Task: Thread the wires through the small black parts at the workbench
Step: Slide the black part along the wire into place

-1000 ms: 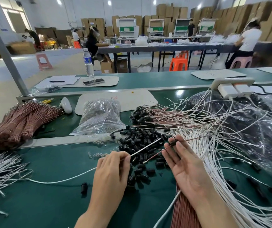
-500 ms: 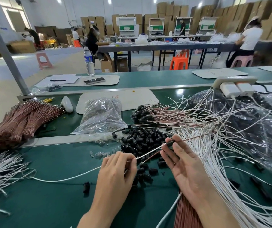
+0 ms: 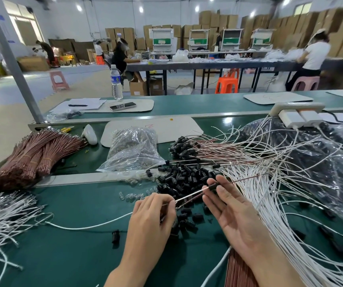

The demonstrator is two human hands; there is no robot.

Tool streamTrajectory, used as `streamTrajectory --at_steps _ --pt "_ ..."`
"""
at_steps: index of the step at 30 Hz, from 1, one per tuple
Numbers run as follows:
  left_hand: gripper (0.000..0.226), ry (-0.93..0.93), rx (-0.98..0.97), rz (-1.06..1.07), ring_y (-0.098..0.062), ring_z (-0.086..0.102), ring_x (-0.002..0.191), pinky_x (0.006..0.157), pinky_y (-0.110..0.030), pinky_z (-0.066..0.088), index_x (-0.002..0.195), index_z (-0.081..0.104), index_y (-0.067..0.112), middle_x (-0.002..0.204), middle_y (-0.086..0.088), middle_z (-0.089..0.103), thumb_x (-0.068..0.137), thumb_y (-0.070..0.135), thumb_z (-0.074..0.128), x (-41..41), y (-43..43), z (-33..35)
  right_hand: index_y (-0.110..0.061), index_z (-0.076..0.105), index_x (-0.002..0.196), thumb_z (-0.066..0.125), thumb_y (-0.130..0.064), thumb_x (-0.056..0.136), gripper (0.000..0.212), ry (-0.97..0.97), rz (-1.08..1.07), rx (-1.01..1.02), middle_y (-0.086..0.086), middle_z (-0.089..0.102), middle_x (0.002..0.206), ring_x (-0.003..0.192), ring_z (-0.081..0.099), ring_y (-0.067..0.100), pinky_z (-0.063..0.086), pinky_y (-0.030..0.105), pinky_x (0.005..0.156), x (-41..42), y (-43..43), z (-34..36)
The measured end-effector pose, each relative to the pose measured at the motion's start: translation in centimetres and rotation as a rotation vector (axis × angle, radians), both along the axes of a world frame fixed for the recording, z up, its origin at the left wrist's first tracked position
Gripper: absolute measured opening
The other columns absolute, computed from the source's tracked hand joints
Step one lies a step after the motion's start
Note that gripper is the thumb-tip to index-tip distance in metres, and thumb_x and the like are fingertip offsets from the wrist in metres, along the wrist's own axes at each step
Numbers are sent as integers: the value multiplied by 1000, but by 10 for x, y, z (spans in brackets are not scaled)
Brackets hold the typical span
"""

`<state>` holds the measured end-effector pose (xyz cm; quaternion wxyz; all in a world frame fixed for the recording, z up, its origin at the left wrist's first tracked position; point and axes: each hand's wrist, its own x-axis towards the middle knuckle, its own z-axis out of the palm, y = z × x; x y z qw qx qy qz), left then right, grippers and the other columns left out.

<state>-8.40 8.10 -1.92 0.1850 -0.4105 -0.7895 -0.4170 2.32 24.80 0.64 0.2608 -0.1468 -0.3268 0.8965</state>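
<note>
"Where is the piece being threaded?"

"The small black part point(image 3: 212, 186) is pinched at the fingertips of the right hand point(image 3: 234, 216), just beside the pile of black parts point(image 3: 183, 179) on the green table point(image 3: 73, 255)."

"And the other grip?"

"The left hand point(image 3: 152, 220) pinches the white wire point(image 3: 189, 194) and the brown wire point(image 3: 192, 198), and both wires run into that part."

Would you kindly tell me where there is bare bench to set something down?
The green mat is bare at the front, between the loose white wires on the left and the left hand. The far bench has a bare strip too. The black parts and wire spread crowd centre and right.
</note>
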Motion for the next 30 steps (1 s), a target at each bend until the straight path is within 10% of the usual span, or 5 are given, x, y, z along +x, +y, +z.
streamTrajectory --at_steps 30 --pt "24 -157 -8 -136 1 59 94 81 -21 47 113 53 50 107 30 58 94 64 49 -2 1 -2 -12 81 102 81 -27 69 36 -197 117 348 16 76 103 99 74 26 59 29 85 -9 -25 -9"
